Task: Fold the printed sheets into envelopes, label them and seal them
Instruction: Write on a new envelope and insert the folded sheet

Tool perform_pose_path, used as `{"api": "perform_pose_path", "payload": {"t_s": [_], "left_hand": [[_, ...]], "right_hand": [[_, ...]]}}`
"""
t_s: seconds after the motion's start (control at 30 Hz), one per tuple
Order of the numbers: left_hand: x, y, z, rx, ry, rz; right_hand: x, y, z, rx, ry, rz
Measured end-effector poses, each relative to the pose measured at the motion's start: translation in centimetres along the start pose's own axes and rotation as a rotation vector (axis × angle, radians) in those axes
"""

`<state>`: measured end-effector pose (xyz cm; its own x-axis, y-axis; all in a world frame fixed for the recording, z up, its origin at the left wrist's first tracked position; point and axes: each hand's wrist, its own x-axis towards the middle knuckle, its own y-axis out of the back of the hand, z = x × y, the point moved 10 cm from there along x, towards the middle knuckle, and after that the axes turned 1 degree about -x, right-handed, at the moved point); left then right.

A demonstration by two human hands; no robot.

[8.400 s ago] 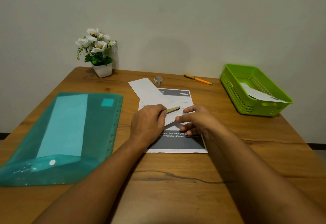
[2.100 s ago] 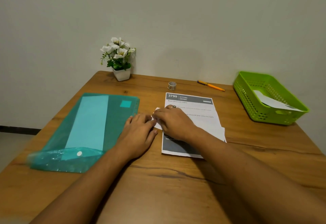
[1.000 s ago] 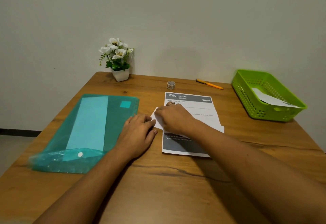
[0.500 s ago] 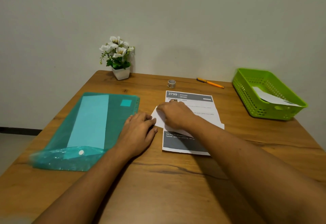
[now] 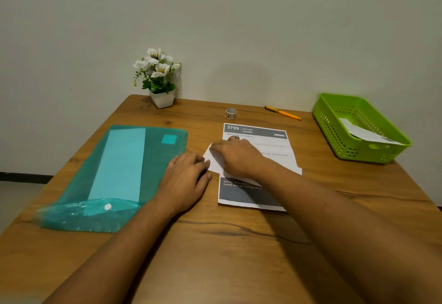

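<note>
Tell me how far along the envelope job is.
Looks done: one folded white piece lies in the green basket. In hand: the left hand and right hand press a folded white paper flat across the printed sheet. Left: the tape roll and orange pen lie untouched at the far edge, so labelling and sealing remain; the teal folder holds a light sheet.

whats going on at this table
A person is pressing down a folded white sheet that lies across a printed sheet headed 3799 KITCHEN on the wooden table. The right grip presses flat on the fold; the left grip rests beside it, fingertips at the sheet's left corner. The tape roll and orange pen lie at the back, the lime-green plastic basket holds a white paper, and a teal plastic folder lies to the left.
</note>
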<state>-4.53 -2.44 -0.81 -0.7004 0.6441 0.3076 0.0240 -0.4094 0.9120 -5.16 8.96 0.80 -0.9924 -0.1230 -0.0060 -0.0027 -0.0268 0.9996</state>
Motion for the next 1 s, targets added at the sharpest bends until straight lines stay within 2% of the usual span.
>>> {"api": "perform_pose_path", "payload": {"t_s": [0.17,0.33,0.43,0.8,1.0], "left_hand": [[0.2,0.6,0.2,0.041,0.008,-0.014],[-0.4,1.2,2.0,0.310,0.026,-0.108],[-0.6,1.2,2.4,0.364,0.038,-0.123],[1.6,0.1,0.9,0.211,0.036,-0.073],[0.9,0.0,0.5,0.135,0.033,-0.018]], "right_hand": [[1.3,0.1,0.6,-0.001,0.002,-0.051],[0.9,-1.2,1.1,0.060,-0.025,-0.031],[0.8,-1.3,1.1,0.076,-0.027,-0.010],[0.4,-1.1,0.7,0.063,0.013,0.032],[0.2,-1.0,-1.0,0.021,0.149,0.048]]}}
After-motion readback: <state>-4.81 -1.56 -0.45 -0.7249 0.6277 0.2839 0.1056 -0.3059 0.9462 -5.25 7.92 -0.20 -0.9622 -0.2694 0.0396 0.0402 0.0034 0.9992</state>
